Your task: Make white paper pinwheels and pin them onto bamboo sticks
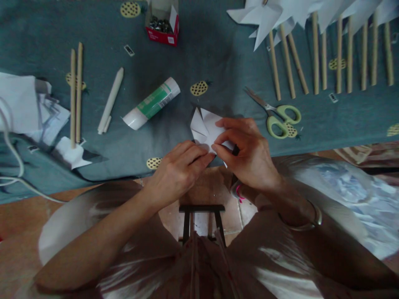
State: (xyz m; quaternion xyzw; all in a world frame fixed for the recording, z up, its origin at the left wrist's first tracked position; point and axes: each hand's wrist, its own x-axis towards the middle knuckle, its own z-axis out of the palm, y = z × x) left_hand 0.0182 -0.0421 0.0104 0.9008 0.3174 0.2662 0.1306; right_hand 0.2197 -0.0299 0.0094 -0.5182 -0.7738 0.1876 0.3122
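A small white paper [210, 122] with cut, partly folded corners lies at the table's front edge, between my two hands. My left hand [183, 166] is closed on its near left side, thumb and fingers pinching the paper. From the right, my right hand [245, 145] pinches the near part with thumb and index finger, its other fingers curled over the sheet. Part of the paper is hidden under my fingers. Right of my hands lie scissors [276, 116] with light green handles. A white and green glue stick [152, 103] rests to the left.
White paper pinwheels [274, 14] on wooden sticks [316, 54] lie at the back right. A red box [162, 33] holds small metal pieces. At left are a white pen [111, 99], two wooden sticks [78, 91], paper sheets [18, 104] and a white cable [18, 155].
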